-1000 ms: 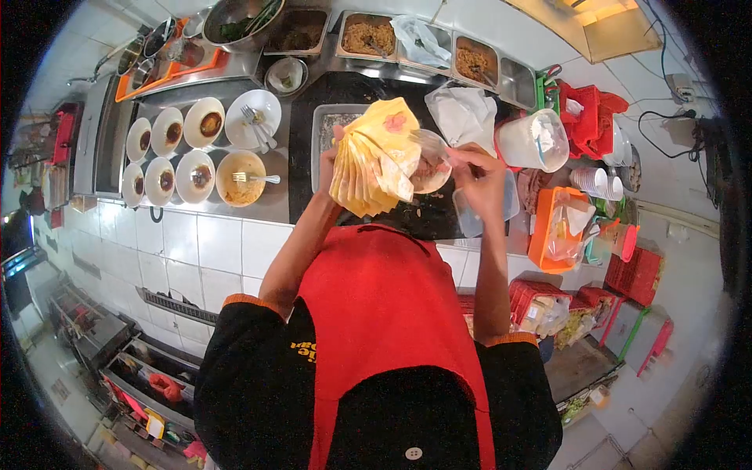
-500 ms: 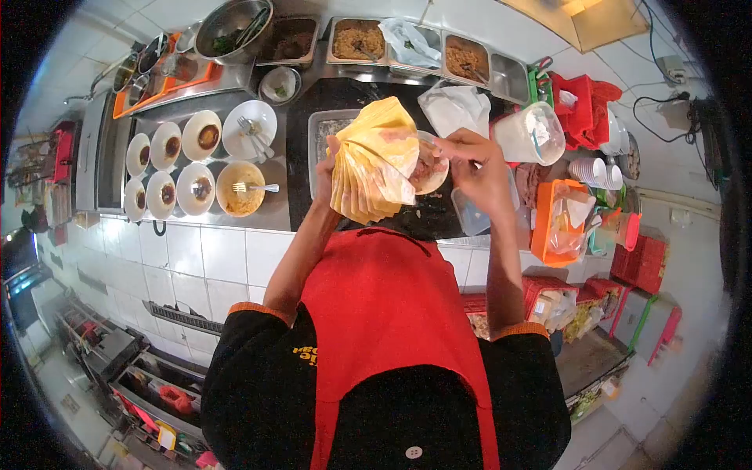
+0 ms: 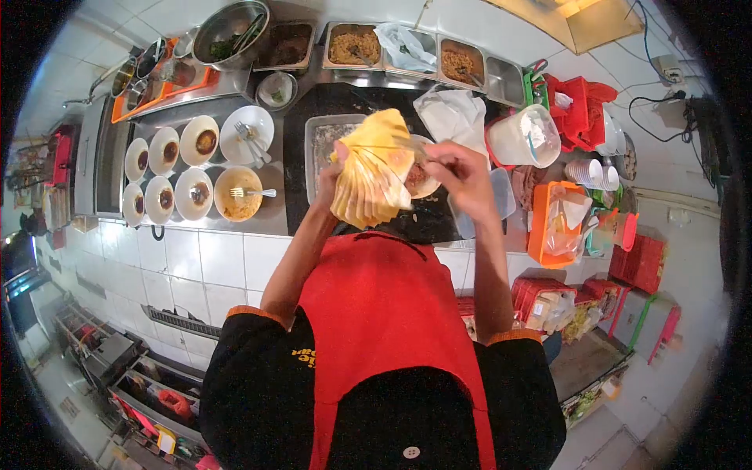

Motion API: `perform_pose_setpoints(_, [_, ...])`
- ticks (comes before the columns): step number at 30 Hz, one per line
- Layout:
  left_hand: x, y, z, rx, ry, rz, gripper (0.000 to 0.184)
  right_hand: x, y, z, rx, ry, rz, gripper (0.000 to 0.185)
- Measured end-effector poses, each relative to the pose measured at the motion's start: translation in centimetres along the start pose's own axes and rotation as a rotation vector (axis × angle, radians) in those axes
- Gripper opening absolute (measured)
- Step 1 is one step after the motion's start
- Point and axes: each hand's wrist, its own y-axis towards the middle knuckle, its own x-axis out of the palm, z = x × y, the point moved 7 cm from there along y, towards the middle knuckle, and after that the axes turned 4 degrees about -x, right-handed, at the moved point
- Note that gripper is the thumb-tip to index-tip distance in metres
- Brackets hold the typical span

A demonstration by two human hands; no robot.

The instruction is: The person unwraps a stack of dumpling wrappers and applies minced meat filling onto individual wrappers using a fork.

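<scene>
My left hand is closed on the edge of a fanned stack of yellow dough wrappers, held up above the counter. To its right, my right hand is closed with fingers pinched on a thin utensil that points towards the wrappers; its exact kind is blurred. Beneath that hand is a bowl of pinkish minced filling, partly covered by the wrappers and fingers. A clear tray with whitish flour lies behind my left hand. A clear plastic lid or box rests under my right wrist.
Several white bowls with dark sauce and a plate with cutlery stand at left. Metal food pans line the back. On the right are a tub of white powder, an orange basket and stacked cups.
My right hand has turned and moved slightly down, and the utensil now reaches to the wrappers. The wrapper stack has tilted a little in my left hand.
</scene>
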Motion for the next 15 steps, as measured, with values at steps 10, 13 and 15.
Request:
perform_pose_setpoints(10, [-2.6,1.3,-0.7,0.060,-0.107,0.069,0.056,6.6,0.7,2.1,-0.144,-0.015,-0.114,0.032])
perform_pose_setpoints(13, [-2.8,0.5,2.1,0.465,0.124,0.382,0.048,9.4,1.3,4.7,0.048,0.262,-0.119,0.069])
perform_pose_setpoints(15, [-3.4,0.3,2.5,0.524,0.149,0.463,0.050,11.1,2.0,4.0,-0.066,0.050,-0.074,0.072])
